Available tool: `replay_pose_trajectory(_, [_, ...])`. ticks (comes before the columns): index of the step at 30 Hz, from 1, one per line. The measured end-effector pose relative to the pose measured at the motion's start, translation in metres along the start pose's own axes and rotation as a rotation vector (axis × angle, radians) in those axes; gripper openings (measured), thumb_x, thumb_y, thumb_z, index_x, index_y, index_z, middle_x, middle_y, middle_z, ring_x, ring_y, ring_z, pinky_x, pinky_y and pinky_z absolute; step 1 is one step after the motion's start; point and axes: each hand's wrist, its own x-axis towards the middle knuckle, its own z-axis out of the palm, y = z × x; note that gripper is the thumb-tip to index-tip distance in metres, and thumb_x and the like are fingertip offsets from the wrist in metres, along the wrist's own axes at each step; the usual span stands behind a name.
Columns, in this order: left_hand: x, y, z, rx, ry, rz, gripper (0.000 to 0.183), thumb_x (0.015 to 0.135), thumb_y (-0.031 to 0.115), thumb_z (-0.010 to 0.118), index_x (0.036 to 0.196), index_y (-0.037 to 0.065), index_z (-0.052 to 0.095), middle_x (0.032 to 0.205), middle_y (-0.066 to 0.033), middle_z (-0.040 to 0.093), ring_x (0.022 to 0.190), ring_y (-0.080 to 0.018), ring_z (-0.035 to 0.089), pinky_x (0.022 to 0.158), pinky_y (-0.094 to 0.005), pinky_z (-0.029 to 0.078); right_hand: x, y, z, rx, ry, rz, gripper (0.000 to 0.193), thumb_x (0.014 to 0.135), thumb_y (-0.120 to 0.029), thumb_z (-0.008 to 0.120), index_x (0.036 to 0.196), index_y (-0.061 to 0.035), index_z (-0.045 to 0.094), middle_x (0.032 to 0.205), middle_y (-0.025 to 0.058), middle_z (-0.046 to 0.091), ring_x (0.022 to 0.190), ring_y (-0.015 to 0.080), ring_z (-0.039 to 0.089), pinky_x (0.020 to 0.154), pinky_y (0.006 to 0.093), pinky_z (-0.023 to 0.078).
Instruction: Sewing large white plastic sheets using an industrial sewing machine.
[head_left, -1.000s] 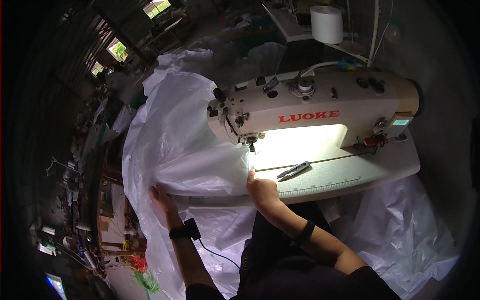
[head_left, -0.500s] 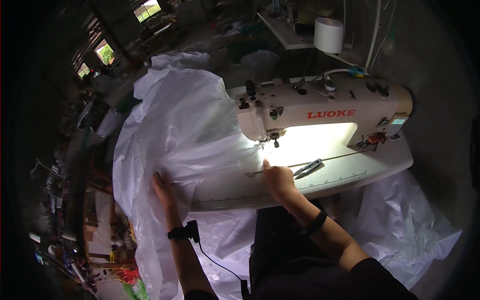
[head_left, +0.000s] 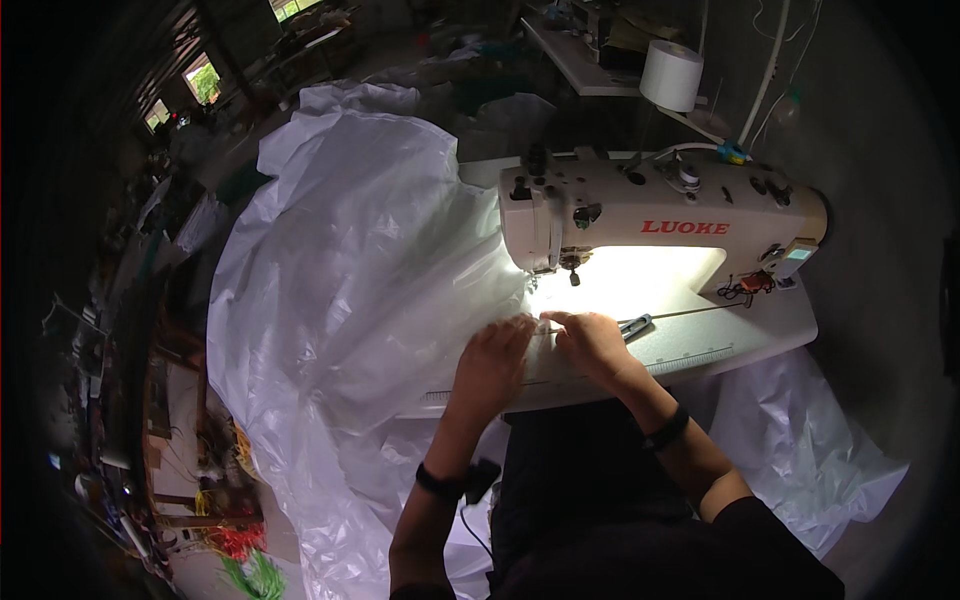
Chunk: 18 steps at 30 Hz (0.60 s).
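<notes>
Now, on my remote feed, the left hand has come in from farther out on the crinkled, translucent white plastic sheet to sit just beside the right hand. The off-white metal sewing machine has its needle end near them, toward one o'clock. I judge that both hands now attend to the sheet's edge there. I see the left fingers bent close together, the right curled with the index reaching toward nine o'clock; whether either pinches plastic, I can't tell. The sheet fans out from seven to eleven o'clock.
</notes>
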Motion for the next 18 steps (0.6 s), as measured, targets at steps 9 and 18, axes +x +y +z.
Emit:
replay_pose_trajectory(9, [0.039,-0.035,0.049,0.018,-0.135,-0.159,0.018,0.079,0.025,0.068,0.084,0.008,0.067,0.087,-0.0068,0.066,0.085,-0.024,0.062,0.075,-0.0402,0.045,0.003,0.016,0.006,0.041,0.015,-0.065,0.031,0.085,-0.017,0.058,0.115,-0.0145,0.065,0.086,0.014,0.07,0.081,0.0307,0.068,0.07,0.0423,0.053])
replay_pose_trajectory(18, [0.046,-0.036,0.06,-0.274,-0.135,-0.521,0.027,0.074,0.02,0.075,0.085,0.003,0.056,0.082,-0.0126,0.061,0.082,-0.0291,0.062,0.071,-0.0393,0.047,0.002,0.029,0.006,0.004,0.139,-0.233,0.04,0.09,-0.023,0.06,0.128,-0.0164,0.051,0.094,0.0093,0.067,0.078,0.0302,0.067,0.064,0.0402,0.053])
